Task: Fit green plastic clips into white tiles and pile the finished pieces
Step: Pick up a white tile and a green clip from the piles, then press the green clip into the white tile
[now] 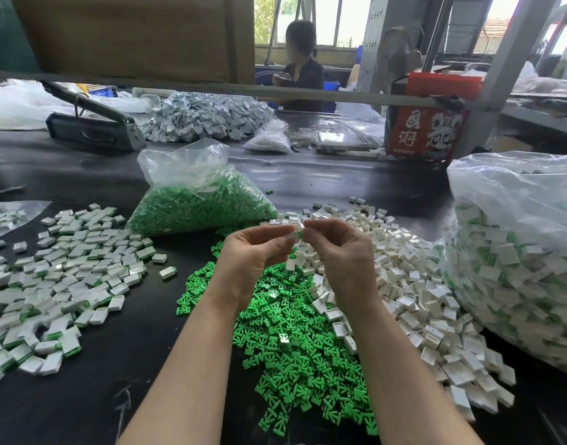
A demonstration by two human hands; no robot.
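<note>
Both hands [299, 234] pinch one white tile [295, 233] (blurred) btwn bag of green clips [198, 203] & bag of finished pieces [516, 261].

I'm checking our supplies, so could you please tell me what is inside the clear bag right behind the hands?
The clear bag holds loose green clips, packed against the plastic. Anything deeper in the bag is covered by them.

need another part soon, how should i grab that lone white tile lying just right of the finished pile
Take the lone white tile from above, pinching its two long sides. It lies flat on the black table, apart from the finished pile, so nothing crowds the fingers.
</note>
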